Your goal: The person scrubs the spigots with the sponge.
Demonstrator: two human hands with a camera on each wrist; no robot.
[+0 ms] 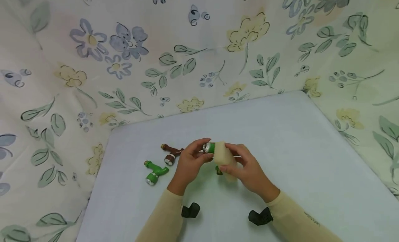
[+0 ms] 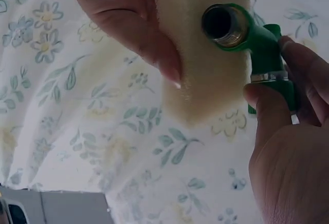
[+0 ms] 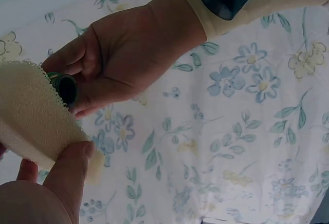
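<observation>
Over the middle of the table, my left hand (image 1: 190,164) pinches a green water tap (image 2: 266,49) by its body, between thumb and fingers. The tap's round threaded inlet faces the camera in the left wrist view. Against the tap, my right hand (image 1: 249,169) grips a thick cream sponge (image 1: 223,154), thumb on one face and fingers on the other. In the head view the sponge covers much of the tap, with only its silver-trimmed end and a small lower piece showing. The porous surface of the sponge fills the left of the right wrist view.
Left of the hands, a second green tap (image 1: 156,172) lies on the white table (image 1: 311,158). Behind it lies a brown tap (image 1: 170,154), partly overlapped by the left hand. Floral cloth (image 1: 187,61) hangs around the table. Black wrist cameras (image 1: 260,216) stick out from both sleeves.
</observation>
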